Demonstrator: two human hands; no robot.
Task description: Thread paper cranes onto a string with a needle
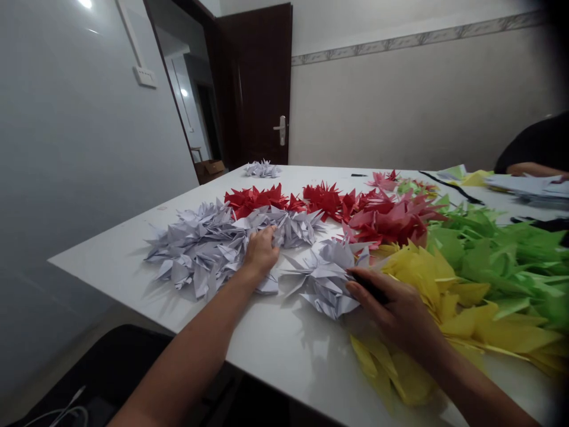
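Note:
A large heap of white folded paper cranes [195,249] spreads over the left of the table. My left hand [262,252] reaches into its right side, fingers curled down onto a white paper crane [278,222]; the fingertips are partly hidden. Nearer the middle sits a separate cluster of white paper cranes [326,279]. Against its right edge is my right hand [395,302], with thumb and forefinger closed round a slim black pen-like object [371,286]. Yellow folded papers [413,373] lie beneath and beside this hand.
Red paper cranes [255,200], pink ones [391,219] and green ones [502,249] lie beyond on the white table [146,210]. A small white cluster [262,169] stands at the far edge. At right, a person's arm [536,169] rests by stacked papers [527,185].

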